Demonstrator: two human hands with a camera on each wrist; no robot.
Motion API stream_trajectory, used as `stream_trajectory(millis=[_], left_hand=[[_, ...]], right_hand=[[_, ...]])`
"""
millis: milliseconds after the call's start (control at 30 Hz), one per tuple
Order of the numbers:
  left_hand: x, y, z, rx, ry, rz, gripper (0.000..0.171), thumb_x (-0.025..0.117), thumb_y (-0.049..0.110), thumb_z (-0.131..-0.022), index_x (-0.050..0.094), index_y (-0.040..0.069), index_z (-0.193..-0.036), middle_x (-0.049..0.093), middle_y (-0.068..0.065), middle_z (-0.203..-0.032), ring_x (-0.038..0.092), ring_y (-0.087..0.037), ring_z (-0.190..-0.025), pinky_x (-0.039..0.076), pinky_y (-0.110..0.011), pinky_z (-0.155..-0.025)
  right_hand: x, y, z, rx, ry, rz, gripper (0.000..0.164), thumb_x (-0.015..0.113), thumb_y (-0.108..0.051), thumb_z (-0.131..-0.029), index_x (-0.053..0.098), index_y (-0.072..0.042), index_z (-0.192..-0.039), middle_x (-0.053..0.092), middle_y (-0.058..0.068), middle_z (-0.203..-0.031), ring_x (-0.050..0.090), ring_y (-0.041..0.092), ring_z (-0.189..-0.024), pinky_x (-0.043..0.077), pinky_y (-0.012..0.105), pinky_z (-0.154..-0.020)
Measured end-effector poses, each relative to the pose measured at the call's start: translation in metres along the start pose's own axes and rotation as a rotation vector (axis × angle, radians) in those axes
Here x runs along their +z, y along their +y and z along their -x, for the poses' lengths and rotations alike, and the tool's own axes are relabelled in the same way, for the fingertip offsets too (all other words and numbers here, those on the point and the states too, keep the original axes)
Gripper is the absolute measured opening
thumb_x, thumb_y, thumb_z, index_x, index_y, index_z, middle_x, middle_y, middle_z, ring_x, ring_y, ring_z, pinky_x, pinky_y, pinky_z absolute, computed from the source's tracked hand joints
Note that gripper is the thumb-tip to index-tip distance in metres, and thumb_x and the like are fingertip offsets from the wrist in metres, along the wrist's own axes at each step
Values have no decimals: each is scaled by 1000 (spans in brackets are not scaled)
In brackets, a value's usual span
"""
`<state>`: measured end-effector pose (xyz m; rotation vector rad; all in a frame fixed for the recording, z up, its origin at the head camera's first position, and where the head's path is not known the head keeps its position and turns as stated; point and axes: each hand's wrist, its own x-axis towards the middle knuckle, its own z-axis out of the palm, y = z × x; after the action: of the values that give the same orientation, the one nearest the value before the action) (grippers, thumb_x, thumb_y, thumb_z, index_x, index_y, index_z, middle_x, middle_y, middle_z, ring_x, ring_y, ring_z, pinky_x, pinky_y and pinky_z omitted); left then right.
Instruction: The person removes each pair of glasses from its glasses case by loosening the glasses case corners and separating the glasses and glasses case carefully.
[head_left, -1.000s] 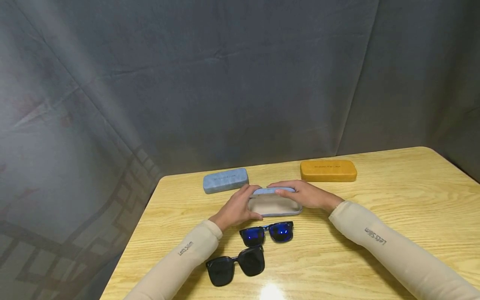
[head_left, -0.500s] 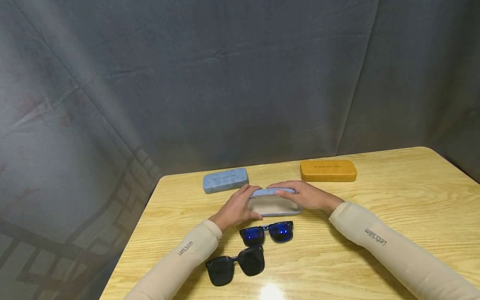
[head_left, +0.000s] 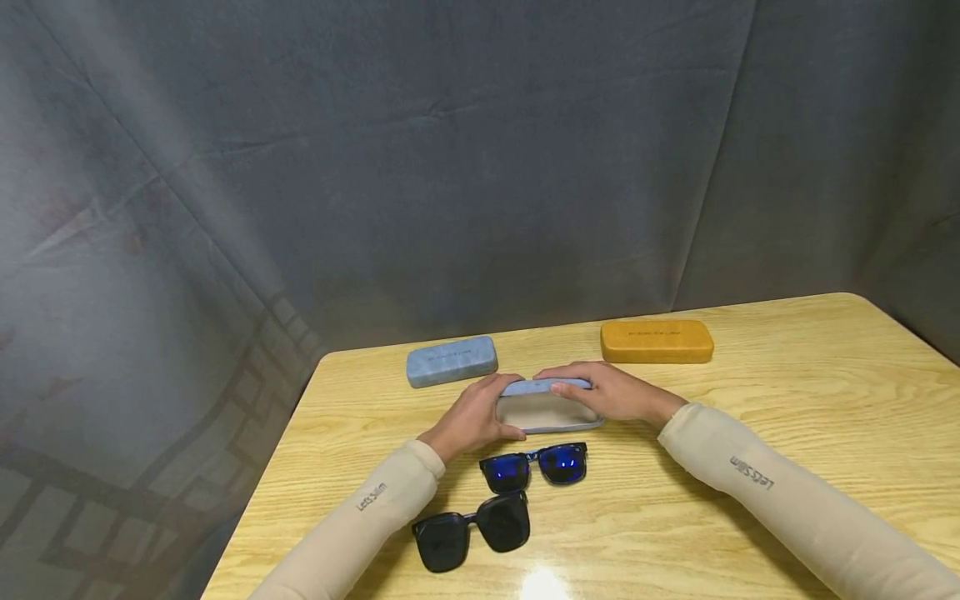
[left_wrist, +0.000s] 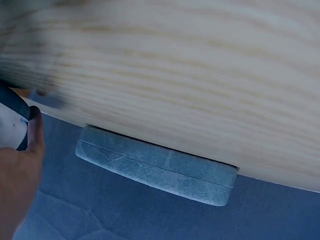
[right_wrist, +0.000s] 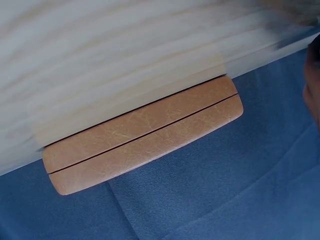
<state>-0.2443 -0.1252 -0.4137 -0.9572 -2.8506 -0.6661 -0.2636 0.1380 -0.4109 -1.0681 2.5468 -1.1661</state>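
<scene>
A light blue glasses case [head_left: 551,412] stands partly open in the middle of the table, its pale lining facing the person. My left hand [head_left: 472,417] grips its left end, thumb along the lower front edge. On the lid, my right hand [head_left: 618,392] holds the upper right part, with the thumb over the lid's front edge and the fingers behind. Just in front of the case lie sunglasses with blue lenses [head_left: 534,467]. Nearer the person are black sunglasses [head_left: 472,532]. A corner of the held case also shows beside the left hand [left_wrist: 20,175] in the left wrist view.
Behind the left hand lies a closed blue glasses case [head_left: 452,362]. A closed orange glasses case [head_left: 657,342] sits at the back, beyond the right hand. The wooden table [head_left: 795,383] ends at a grey cloth [head_left: 510,167] hanging behind it.
The lid of the held case has tipped down slightly under the right hand. Both hands keep their places on the case, and the sunglasses and closed cases stay put.
</scene>
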Motion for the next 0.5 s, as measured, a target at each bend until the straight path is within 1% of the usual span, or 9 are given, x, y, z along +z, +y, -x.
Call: stream_trajectory(millis=[167,267,367,500], left_hand=[[-2,1,-4,-25,-45,19,77,91,36,-71,56,16,-137,66,-1,-130,65,-16,-107,54,-31,-91],[-3,1,-8,-43,-73,9,76,91,38,-71,58,16,-136,68,0,-126,65,-16,-104,54,-30,-88],[-6,1,-11,-36,-86,-21,77,91,40,-69,60,15,-135,70,0,-125,63,-16,-103,54,-29,-87],[-8,0,-14,-7,-91,-62,78,92,41,-68,61,13,-134,71,-1,-122,64,-17,-100,54,-28,-84]], right_hand=[[1,1,0,-9,7,10,37,50,-40,-104,59,-32,-139,61,-3,-140,57,26,-130,43,55,-108],[0,1,0,-3,4,11,37,51,-41,-103,59,-32,-139,61,-2,-139,57,26,-129,44,55,-108],[0,-1,1,-6,0,8,37,51,-40,-104,59,-31,-139,61,-1,-140,56,28,-131,43,56,-109],[-1,-2,0,-16,-5,2,37,51,-38,-104,59,-29,-139,60,0,-141,55,29,-132,42,56,-109]])
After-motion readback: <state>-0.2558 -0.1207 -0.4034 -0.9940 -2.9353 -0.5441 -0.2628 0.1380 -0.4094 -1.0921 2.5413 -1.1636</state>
